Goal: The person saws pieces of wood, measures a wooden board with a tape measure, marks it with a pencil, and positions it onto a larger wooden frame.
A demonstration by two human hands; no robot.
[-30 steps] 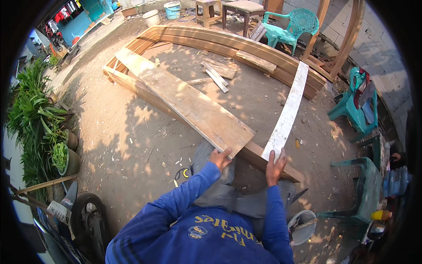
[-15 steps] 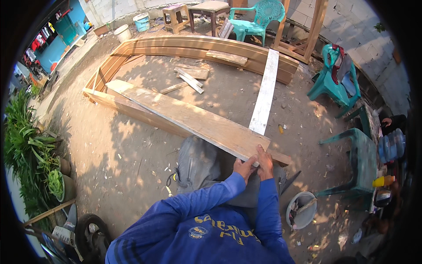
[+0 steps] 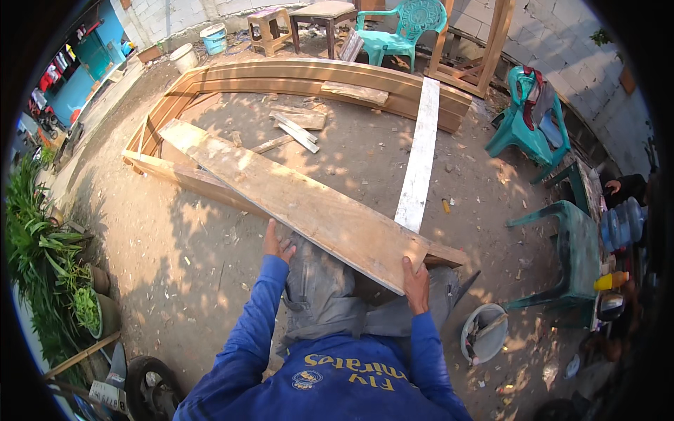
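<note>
A wide wooden plank (image 3: 302,200) lies slantwise across the near beam (image 3: 203,184) of a long wooden frame, its near end by my lap. My right hand (image 3: 416,286) grips that end at its right corner, thumb on top and the fingers partly hidden along the edge. Beside the plank's near edge, farther left, is my left hand (image 3: 279,243) with its fingers apart; whether it touches the wood I cannot tell. A whitish board (image 3: 419,158) spans from the plank's right end to the frame's far side (image 3: 281,74).
Wood offcuts (image 3: 298,130) lie on the ground inside the frame. A grey bucket (image 3: 484,333) stands to my right, near a green plastic chair (image 3: 562,259). More chairs and a stool (image 3: 269,31) line the wall. Potted plants (image 3: 91,309) and a motorbike wheel (image 3: 151,386) are at left.
My left hand has left the plank's right end and moved left along its near edge. My right hand has shifted down to the corner, and the plank's near end has swung toward me.
</note>
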